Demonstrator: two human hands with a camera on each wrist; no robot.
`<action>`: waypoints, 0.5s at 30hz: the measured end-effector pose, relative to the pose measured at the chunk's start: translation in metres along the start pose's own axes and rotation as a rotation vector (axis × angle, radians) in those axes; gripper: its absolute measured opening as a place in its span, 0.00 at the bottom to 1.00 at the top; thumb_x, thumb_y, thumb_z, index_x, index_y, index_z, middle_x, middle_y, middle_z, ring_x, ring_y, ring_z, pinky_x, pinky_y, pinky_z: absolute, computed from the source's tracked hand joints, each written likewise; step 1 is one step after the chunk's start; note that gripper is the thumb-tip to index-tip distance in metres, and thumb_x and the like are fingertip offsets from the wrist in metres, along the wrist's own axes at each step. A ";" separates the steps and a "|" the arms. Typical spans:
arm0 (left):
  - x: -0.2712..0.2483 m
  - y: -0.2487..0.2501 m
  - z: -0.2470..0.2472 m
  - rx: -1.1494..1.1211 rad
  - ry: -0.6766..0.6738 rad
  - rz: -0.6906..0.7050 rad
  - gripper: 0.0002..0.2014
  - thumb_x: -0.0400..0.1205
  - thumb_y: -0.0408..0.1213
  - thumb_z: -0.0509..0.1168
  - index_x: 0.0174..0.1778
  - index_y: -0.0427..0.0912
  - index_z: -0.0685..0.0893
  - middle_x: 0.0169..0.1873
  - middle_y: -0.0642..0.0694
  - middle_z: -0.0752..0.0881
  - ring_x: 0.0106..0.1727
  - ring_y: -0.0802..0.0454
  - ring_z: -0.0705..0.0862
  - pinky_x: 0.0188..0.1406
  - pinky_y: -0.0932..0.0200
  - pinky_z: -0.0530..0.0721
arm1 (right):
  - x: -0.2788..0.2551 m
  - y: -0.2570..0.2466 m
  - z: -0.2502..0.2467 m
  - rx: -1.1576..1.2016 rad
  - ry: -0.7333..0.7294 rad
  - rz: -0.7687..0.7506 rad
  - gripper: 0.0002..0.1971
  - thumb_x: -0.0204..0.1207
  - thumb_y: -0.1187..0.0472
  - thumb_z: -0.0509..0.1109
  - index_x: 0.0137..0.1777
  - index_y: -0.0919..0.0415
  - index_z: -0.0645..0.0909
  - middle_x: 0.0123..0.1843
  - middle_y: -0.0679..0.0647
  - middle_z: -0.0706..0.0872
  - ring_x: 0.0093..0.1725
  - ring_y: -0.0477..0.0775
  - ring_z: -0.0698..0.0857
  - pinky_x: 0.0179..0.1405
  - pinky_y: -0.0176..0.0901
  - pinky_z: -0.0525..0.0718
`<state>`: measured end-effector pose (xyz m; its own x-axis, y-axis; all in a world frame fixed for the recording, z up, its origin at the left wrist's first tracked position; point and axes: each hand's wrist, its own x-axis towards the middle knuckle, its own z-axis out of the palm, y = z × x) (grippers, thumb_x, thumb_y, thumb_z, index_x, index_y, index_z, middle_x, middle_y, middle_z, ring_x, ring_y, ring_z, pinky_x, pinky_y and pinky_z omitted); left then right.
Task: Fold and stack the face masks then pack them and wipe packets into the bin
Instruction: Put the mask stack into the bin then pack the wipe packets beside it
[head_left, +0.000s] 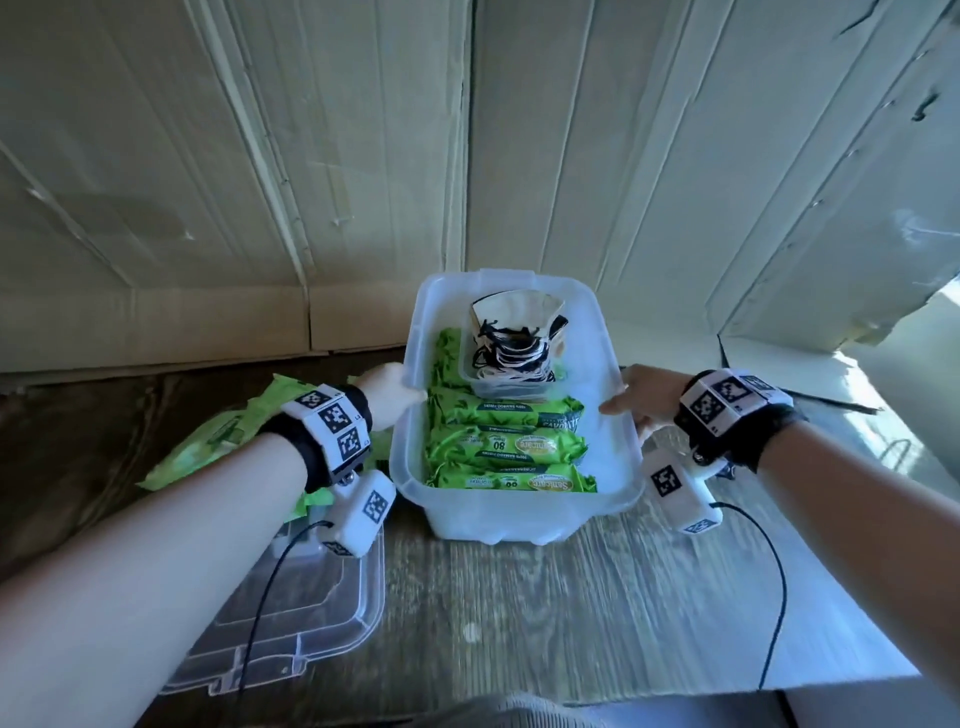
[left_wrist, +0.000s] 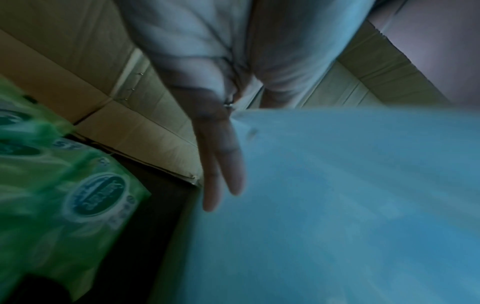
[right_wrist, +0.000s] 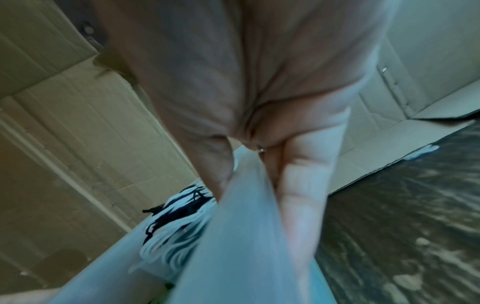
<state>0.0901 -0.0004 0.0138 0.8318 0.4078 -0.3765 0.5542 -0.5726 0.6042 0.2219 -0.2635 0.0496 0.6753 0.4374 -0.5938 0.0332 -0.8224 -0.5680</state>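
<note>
The clear bin (head_left: 511, 512) stands mid-table with both hands at its long rims; the left hand (head_left: 387, 387) lies against the left wall, fingers (left_wrist: 221, 174) straight and close together; the right hand (head_left: 641, 397) pinches the right rim, thumb inside, fingers (right_wrist: 303, 205) outside; green wipe packets (head_left: 506, 447) line the bin's near half, folded face masks (head_left: 514, 338) stacked behind them; more packets (head_left: 208, 441) lie left; the lid (head_left: 291, 613) rests near-left, bare wooden table (head_left: 597, 597) before the bin.
</note>
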 end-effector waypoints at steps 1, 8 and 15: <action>0.002 0.008 0.003 0.022 -0.020 0.016 0.13 0.84 0.37 0.61 0.57 0.30 0.77 0.31 0.39 0.77 0.29 0.47 0.71 0.24 0.59 0.63 | -0.001 0.007 -0.005 0.008 0.021 0.013 0.13 0.79 0.70 0.64 0.62 0.73 0.75 0.56 0.72 0.85 0.42 0.65 0.86 0.42 0.52 0.87; 0.017 0.040 0.019 0.028 -0.108 0.146 0.25 0.85 0.43 0.59 0.75 0.33 0.67 0.51 0.31 0.82 0.36 0.45 0.79 0.32 0.56 0.75 | -0.002 0.043 -0.024 -0.082 0.083 0.094 0.16 0.79 0.65 0.65 0.64 0.72 0.75 0.53 0.69 0.87 0.45 0.66 0.89 0.47 0.61 0.87; 0.015 -0.002 -0.012 -0.242 0.005 0.081 0.16 0.86 0.43 0.56 0.62 0.38 0.81 0.52 0.39 0.86 0.37 0.50 0.81 0.39 0.58 0.80 | -0.047 -0.067 -0.014 -0.812 0.337 -0.034 0.40 0.81 0.48 0.60 0.79 0.73 0.44 0.41 0.64 0.81 0.52 0.62 0.81 0.39 0.42 0.71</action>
<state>0.1013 0.0152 0.0152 0.8729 0.3714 -0.3164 0.4613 -0.4167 0.7833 0.1986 -0.2343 0.1236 0.8420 0.4408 -0.3110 0.4840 -0.8719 0.0745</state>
